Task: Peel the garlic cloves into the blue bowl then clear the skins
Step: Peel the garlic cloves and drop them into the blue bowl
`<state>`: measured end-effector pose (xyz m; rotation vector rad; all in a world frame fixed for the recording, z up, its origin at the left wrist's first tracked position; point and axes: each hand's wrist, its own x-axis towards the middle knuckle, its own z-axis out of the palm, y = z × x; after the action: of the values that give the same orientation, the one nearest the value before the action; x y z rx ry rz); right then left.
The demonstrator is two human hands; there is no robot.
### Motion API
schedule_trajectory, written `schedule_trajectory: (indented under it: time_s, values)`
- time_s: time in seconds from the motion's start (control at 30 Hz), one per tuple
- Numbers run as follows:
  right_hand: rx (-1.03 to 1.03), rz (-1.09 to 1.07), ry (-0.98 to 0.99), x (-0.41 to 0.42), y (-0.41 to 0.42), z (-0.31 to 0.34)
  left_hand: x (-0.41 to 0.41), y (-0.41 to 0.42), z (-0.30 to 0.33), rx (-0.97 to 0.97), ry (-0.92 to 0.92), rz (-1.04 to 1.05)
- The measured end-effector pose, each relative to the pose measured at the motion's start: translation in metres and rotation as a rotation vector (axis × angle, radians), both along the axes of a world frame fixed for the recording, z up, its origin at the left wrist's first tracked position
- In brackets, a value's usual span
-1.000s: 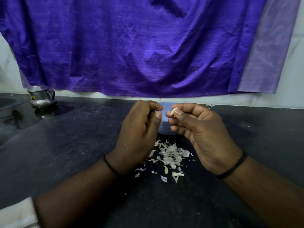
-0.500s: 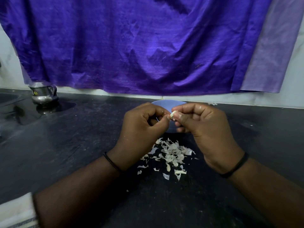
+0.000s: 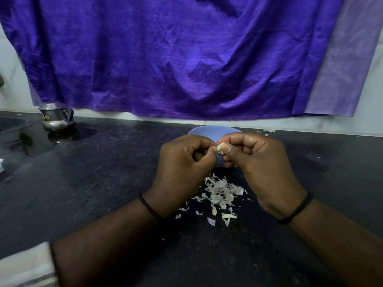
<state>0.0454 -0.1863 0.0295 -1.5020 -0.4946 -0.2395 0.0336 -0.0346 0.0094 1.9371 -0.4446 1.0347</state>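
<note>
Pinched garlic clove (image 3: 220,147) between right hand (image 3: 259,164) and left hand (image 3: 183,166) over blue bowl (image 3: 209,131); best picked gently, skins (image 3: 220,191) dropped mid-tabletop.

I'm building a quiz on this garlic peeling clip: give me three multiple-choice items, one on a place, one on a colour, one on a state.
1. Where does the pile of garlic skins lie?
A. In the bowl
B. On the dark counter, nearer the person than the bowl
C. Beside the steel jug

2. What colour is the bowl?
A. Blue
B. Red
C. White

3. What is the right hand doing?
A. Lying flat on the counter
B. Lifting the bowl
C. Pinching a garlic clove

Answers: 1 B, the skins lie on the counter below the two hands. 2 A, its rim shows pale blue behind the hands. 3 C, the clove sits between its fingertips, with the left hand meeting it.
</note>
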Motion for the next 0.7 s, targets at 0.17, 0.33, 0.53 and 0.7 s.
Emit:
schedule_trajectory:
  time_s: [0.17, 0.33, 0.53, 0.7]
  values:
    - [0.002, 0.08, 0.071, 0.0018, -0.0024, 0.0007, -0.0024, -0.0021, 0.0027, -0.148, 0.168, -0.108]
    - [-0.04, 0.071, 0.067, 0.0018, -0.0022, -0.0002, -0.0018, -0.0019, 0.0024, -0.167, 0.226, -0.118]
    - [-0.03, -0.016, 0.004, 0.0001, -0.0008, 0.0004, -0.0005, -0.0023, 0.0008, -0.034, 0.157, -0.031]
    - [-0.023, -0.005, 0.003, 0.0023, -0.0009, 0.0004, 0.0002, -0.002, 0.0008, -0.025, 0.171, -0.021]
